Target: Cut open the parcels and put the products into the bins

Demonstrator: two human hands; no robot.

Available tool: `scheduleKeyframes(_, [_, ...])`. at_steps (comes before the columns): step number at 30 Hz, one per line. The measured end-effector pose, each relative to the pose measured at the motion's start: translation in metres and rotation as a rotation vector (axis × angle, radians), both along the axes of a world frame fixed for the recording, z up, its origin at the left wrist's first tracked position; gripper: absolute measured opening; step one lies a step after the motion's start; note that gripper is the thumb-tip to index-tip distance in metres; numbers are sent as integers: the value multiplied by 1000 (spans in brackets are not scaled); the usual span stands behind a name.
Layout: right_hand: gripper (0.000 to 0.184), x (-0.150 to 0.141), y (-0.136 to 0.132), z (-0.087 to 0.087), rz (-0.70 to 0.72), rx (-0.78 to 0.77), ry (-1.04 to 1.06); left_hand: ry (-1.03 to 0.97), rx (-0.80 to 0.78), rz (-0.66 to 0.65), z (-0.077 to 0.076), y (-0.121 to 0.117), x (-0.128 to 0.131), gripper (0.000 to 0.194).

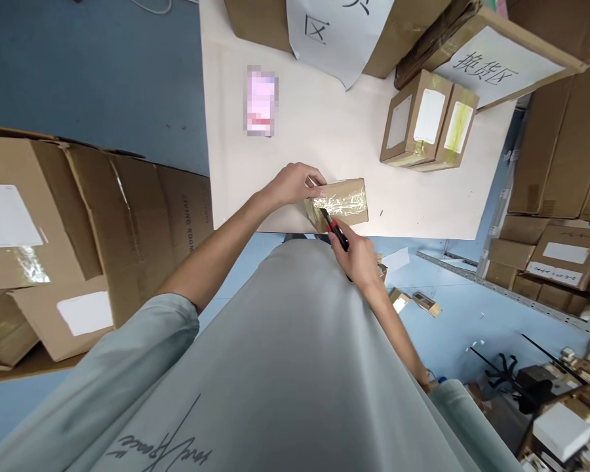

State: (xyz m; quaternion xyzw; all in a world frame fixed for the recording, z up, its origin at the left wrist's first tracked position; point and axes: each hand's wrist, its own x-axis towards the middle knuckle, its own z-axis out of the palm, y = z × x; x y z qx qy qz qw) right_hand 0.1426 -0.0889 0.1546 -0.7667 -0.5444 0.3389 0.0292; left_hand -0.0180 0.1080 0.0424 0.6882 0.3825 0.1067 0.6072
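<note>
Gleaming with yellowish tape along its top, the box (pixel 347 200) lies at the table's near edge, right in front of the person's body. The left hand (pixel 295 183) pinches it at the far left corner, thumb on top and fingers bent behind, partly hidden. The right hand (pixel 358 255) is wrapped around a black and red knife (pixel 335 226), whose tip points at the taped top near the box's left end; whether the blade touches the tape, I cannot tell.

The table (pixel 319 131) is pale. Beyond the left hand, toward the far left, lies a phone-like thing (pixel 261 103), pink and blurred into squares. To the right of the box and farther back, two cartons (pixel 430 121) stand side by side, touching, with white labels and tape. Behind them is a larger bin (pixel 545 39) bearing a white sheet with handwritten characters; another big carton (pixel 255 26), also with a sheet, stands at the far edge.

Left of the table, a large container (pixel 150 216) holds labelled parcels (pixel 39 210). Below, the grey-green shirt (pixel 314 354) fills the view. On the blue floor (pixel 408 262) to the right lie small cartons and paper, and stacked boxes (pixel 560 255) rise beyond.
</note>
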Motion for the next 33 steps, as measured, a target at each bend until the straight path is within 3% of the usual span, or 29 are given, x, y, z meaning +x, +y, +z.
scheduleKeyframes(6, [50, -20, 22, -4, 45, -70, -58, -65, -11, 26, -10, 0, -2, 22])
scheduleKeyframes(21, [44, -39, 54, 12, 172, -246, -208, -56, 6, 81, -14, -4, -4, 25])
scheduleKeyframes(29, [38, -41, 32, 15, 235, -380, -144, -53, 34, 104, -9, -11, -5, 23])
scheduleKeyframes(33, [45, -42, 22, 20, 219, -378, -142, -35, 38, 98, -8, -3, -6, 26])
